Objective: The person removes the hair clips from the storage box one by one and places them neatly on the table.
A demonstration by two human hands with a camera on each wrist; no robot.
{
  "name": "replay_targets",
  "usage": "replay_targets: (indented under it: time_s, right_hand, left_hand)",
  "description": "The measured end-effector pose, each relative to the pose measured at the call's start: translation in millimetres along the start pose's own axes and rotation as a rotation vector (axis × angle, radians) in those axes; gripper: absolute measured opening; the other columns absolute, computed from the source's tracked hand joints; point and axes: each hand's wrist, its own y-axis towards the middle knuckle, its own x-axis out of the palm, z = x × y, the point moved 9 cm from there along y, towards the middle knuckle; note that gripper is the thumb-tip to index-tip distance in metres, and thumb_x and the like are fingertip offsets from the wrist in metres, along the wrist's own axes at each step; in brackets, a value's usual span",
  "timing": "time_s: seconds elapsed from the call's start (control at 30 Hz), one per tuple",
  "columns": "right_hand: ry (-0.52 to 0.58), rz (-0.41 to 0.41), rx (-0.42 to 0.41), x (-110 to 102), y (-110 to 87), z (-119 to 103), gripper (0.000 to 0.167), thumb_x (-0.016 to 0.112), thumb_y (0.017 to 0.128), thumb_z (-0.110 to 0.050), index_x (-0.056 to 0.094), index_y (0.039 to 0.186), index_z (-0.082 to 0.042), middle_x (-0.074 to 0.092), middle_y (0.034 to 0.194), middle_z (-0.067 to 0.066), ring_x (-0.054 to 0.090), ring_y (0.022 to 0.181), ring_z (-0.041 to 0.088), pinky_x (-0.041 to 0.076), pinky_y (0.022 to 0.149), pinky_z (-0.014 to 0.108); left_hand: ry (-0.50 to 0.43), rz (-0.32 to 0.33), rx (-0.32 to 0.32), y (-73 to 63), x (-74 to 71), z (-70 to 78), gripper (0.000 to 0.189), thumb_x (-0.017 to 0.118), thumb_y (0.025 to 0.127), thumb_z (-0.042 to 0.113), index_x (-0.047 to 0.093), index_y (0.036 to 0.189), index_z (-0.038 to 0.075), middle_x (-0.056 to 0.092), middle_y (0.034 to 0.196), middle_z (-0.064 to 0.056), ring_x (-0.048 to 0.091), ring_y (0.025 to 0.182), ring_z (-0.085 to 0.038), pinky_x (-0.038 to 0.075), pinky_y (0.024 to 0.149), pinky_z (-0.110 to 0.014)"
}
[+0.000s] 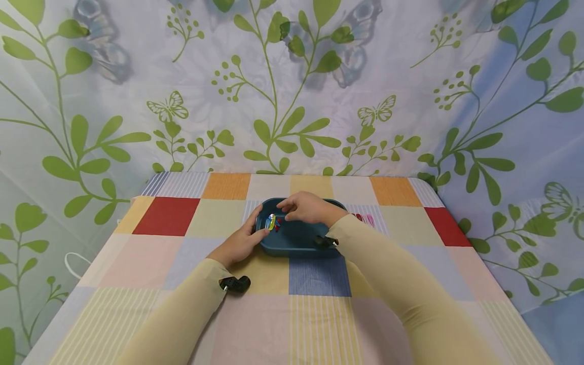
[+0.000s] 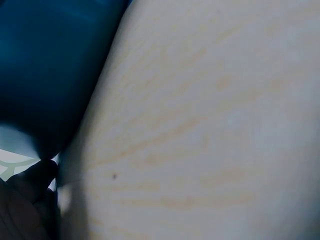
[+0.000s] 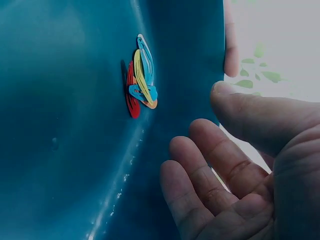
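Note:
A dark blue plastic tray (image 1: 301, 253) stands on the table. Near its left wall lies a small pile of snap hair clips (image 3: 142, 80), in red, yellow, blue and orange. My left hand (image 1: 242, 241) grips the tray's left side, fingers along the outside and thumb at the rim. In the left wrist view, only part of that hand (image 2: 30, 200) shows beside the tray. Over the tray hovers my right hand (image 1: 310, 208), with loosely bent fingers and nothing visible between them. The right wrist view shows its fingers (image 3: 220, 150) apart from the clips.
On the table just right of the tray lie more hair clips (image 1: 367, 219), red and pink, partly hidden by my right arm. A patchwork cloth (image 1: 255, 319) covers the table. Behind it hangs a leaf-patterned curtain (image 1: 283, 91).

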Motion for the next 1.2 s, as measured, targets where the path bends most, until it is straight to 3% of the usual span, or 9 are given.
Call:
replay_targets:
  time_s: [0.5, 0.77, 1.2]
  right_hand:
    - [-0.021, -0.036, 0.079, 11, 16.4, 14, 0.045, 0.072, 0.101, -0.018, 0.065, 0.146, -0.013, 0.074, 0.133, 0.008, 0.068, 0.126, 0.024, 0.055, 0.106, 0.04]
    - [-0.063, -0.06, 0.039, 18, 25.3, 16, 0.043, 0.072, 0.101, -0.016, 0.066, 0.143, -0.01, 0.077, 0.127, 0.008, 0.072, 0.119, 0.023, 0.057, 0.102, 0.038]
    - [-0.096, -0.077, 0.065, 32, 34.8, 25, 0.04, 0.073, 0.099, -0.017, 0.07, 0.139, -0.01, 0.078, 0.122, 0.006, 0.073, 0.111, 0.019, 0.058, 0.098, 0.035]
  left_hand:
    - [0.018, 0.003, 0.01, 1.8, -0.2, -1.0, 0.078, 0.051, 0.11, 0.04, 0.001, 0.17, 0.038, 0.03, 0.172, -0.016, 0.032, 0.158, -0.037, 0.02, 0.128, -0.063]
    - [0.018, 0.001, 0.004, 0.6, -1.5, -0.8, 0.079, 0.052, 0.109, 0.041, 0.001, 0.17, 0.039, 0.032, 0.171, -0.018, 0.038, 0.155, -0.038, 0.022, 0.128, -0.062]
    - [0.021, -0.003, 0.023, 2.5, -1.1, -1.3, 0.078, 0.051, 0.111, 0.038, 0.001, 0.17, 0.038, 0.025, 0.174, -0.017, 0.03, 0.159, -0.036, 0.021, 0.129, -0.061]
